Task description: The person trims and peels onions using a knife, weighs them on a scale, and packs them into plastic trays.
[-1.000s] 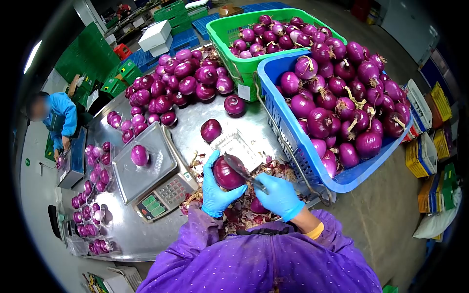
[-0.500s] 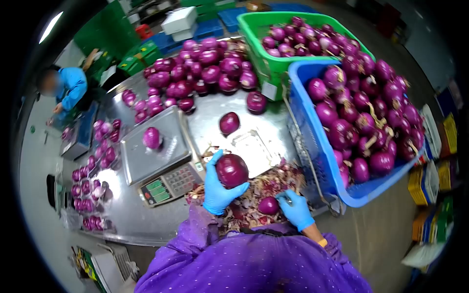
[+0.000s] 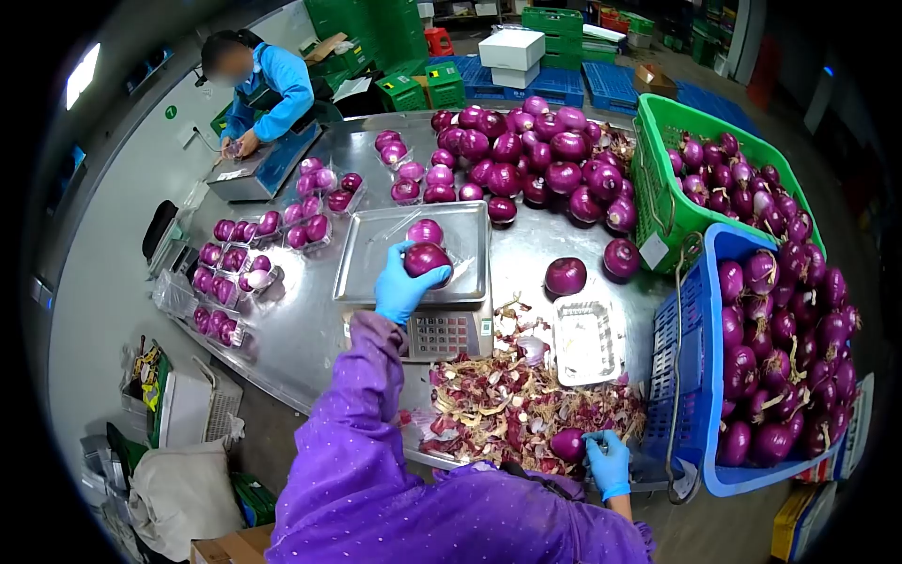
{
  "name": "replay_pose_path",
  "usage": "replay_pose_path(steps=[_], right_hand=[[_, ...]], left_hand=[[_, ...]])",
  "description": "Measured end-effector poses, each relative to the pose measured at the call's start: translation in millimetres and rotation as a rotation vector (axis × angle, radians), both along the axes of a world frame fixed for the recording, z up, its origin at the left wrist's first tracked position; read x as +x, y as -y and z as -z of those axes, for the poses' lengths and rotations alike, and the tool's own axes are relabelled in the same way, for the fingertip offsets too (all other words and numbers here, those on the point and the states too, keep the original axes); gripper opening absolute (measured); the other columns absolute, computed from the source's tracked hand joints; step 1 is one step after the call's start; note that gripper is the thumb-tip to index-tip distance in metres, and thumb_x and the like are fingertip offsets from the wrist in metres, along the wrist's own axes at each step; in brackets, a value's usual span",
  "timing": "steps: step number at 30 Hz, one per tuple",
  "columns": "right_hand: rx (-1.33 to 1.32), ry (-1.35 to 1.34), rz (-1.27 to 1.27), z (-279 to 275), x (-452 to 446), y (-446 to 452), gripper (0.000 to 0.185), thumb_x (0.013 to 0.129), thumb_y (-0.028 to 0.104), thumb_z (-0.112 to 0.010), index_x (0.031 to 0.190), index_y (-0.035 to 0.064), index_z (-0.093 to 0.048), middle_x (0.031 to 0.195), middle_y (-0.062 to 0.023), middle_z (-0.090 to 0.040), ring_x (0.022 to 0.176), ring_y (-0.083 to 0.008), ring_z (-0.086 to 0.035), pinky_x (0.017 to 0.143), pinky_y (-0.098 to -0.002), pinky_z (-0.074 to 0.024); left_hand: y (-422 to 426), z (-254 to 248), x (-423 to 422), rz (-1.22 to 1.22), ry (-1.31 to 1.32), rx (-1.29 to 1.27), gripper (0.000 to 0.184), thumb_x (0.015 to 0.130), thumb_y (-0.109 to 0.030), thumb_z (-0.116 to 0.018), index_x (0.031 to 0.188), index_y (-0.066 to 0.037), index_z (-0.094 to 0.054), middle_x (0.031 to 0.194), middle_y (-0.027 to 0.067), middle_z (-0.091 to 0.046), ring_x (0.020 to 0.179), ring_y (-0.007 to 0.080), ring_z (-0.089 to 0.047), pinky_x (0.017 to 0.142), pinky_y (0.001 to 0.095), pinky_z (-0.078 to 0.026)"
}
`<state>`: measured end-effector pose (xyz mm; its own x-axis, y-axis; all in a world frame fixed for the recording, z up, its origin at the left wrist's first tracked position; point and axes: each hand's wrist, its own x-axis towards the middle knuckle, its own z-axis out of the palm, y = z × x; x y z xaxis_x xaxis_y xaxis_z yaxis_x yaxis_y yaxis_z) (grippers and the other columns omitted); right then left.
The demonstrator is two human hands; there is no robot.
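My left hand (image 3: 402, 285), in a blue glove, is closed around a red onion (image 3: 427, 260) above the metal pan of the scale (image 3: 353, 270). Another red onion (image 3: 426, 232) sits on that pan, just behind the held one. Down at the table's near edge, my right hand (image 3: 609, 464), also gloved, has its fingers curled; what they grip, if anything, is too small to make out. Close to its fingertips, a small red onion (image 3: 567, 445) lies among dry peelings (image 3: 507, 409).
An open plastic tray (image 3: 587, 343) lies beside the peelings. Loose onions (image 3: 564, 179) are heaped behind, packed ones (image 3: 225, 282) stand left. A blue crate (image 3: 691, 376) and green crate (image 3: 658, 179) of onions flank the right. A co-worker (image 3: 277, 89) works at far left.
My left hand has carried its onion from beside the peelings leftward, over the scale pan. The right hand stays near the small onion. My view has shifted and turned to the left.
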<state>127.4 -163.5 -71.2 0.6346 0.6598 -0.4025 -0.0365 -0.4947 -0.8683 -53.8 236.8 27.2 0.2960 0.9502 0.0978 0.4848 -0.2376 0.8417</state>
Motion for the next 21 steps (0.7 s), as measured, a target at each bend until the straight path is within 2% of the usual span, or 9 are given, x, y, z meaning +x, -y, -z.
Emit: replay_pose_path(steps=[2, 3, 6, 7, 10, 14, 15, 18, 21], right_hand=[[-0.027, -0.041, 0.012, -9, -2, -6, 0.007, 0.089, 0.007, -0.057, 0.091, 0.0043, -0.063, 0.059, -0.0012, -0.056, 0.046, -0.007, -0.051, 0.04, -0.0228, -0.0383], [-0.026, -0.054, 0.023, -12, -2, -8, 0.007, 0.089, 0.007, -0.057, 0.091, 0.0036, -0.063, 0.058, -0.001, -0.056, 0.046, -0.0066, -0.05, 0.041, -0.023, -0.0375], [-0.037, -0.068, 0.041, -15, 0, -9, 0.007, 0.089, 0.008, -0.057, 0.091, 0.004, -0.063, 0.058, -0.0011, -0.056, 0.044, -0.0063, -0.048, 0.04, -0.0226, -0.0372], [-0.043, -0.074, 0.042, -11, 1, -7, 0.007, 0.09, 0.008, -0.057, 0.092, 0.0046, -0.063, 0.058, -0.0013, -0.056, 0.045, -0.0068, -0.049, 0.04, -0.0225, -0.0381], [-0.042, -0.086, 0.05, 0, 2, -1, 0.007, 0.09, 0.008, -0.057, 0.093, 0.0055, -0.062, 0.059, -0.0012, -0.056, 0.045, -0.0076, -0.051, 0.04, -0.022, -0.0381], [-0.042, -0.103, 0.075, 8, 4, 0, 0.006, 0.09, 0.01, -0.058, 0.092, 0.0057, -0.062, 0.058, -0.0013, -0.056, 0.043, -0.0075, -0.049, 0.039, -0.0225, -0.0374], [-0.071, -0.13, 0.083, 4, 4, -2, 0.007, 0.09, 0.011, -0.058, 0.092, 0.0046, -0.062, 0.058, -0.0015, -0.057, 0.043, -0.0073, -0.049, 0.039, -0.0224, -0.0372], [-0.113, -0.151, 0.055, -5, 1, -10, 0.009, 0.09, 0.011, -0.059, 0.091, 0.0025, -0.061, 0.057, -0.0027, -0.058, 0.042, -0.0078, -0.048, 0.038, -0.0228, -0.0366], [-0.061, -0.12, 0.005, 0, 2, -18, 0.009, 0.09, 0.011, -0.059, 0.091, 0.0017, -0.06, 0.058, -0.0034, -0.058, 0.041, -0.0082, -0.048, 0.038, -0.0233, -0.0368]], left_hand=[[-12, -3, 9, -0.055, -0.39, -0.001, 0.082, 0.068, -0.064, -0.069, 0.121, -0.006, -0.049, 0.105, 0.0196, -0.064, 0.098, 0.035, -0.063, 0.087, 0.0403, -0.048], [-21, 0, 14, -0.086, -0.497, 0.057, 0.088, 0.07, -0.079, -0.053, 0.112, -0.002, -0.058, 0.094, 0.0191, -0.067, 0.089, 0.0322, -0.066, 0.081, 0.0404, -0.048], [-43, -3, 16, -0.042, -0.51, -0.02, 0.089, 0.07, -0.084, -0.044, 0.099, -0.003, -0.065, 0.082, 0.0191, -0.067, 0.081, 0.032, -0.067, 0.079, 0.041, -0.049], [-55, 2, 15, -0.033, -0.548, -0.038, 0.088, 0.073, -0.085, -0.036, 0.086, -0.005, -0.069, 0.076, 0.0169, -0.067, 0.075, 0.0314, -0.067, 0.077, 0.041, -0.049], [-68, -6, 9, 0.026, -0.639, -0.089, 0.096, 0.073, -0.084, -0.036, 0.107, 0.001, -0.064, 0.093, 0.0239, -0.067, 0.092, 0.0385, -0.064, 0.086, 0.0442, -0.046], [-54, 8, -10, 0.089, -0.291, 0.265, 0.072, 0.077, -0.063, -0.061, 0.125, -0.009, -0.056, 0.103, 0.0177, -0.066, 0.099, 0.0335, -0.063, 0.09, 0.0398, -0.047], [-50, 1, -14, 0.236, -0.272, 0.445, 0.072, 0.07, -0.043, -0.077, 0.131, -0.015, -0.051, 0.12, 0.0151, -0.06, 0.109, 0.0308, -0.058, 0.094, 0.0378, -0.046], [-61, 23, -13, 0.406, -0.041, 0.294, 0.079, 0.064, -0.035, -0.082, 0.132, -0.013, -0.049, 0.129, 0.0154, -0.053, 0.117, 0.0311, -0.053, 0.097, 0.0384, -0.044], [-51, 19, -10, 0.207, -0.142, 0.393, 0.08, 0.058, -0.034, -0.086, 0.126, -0.012, -0.051, 0.119, 0.0155, -0.054, 0.11, 0.0331, -0.053, 0.094, 0.0395, -0.044]])
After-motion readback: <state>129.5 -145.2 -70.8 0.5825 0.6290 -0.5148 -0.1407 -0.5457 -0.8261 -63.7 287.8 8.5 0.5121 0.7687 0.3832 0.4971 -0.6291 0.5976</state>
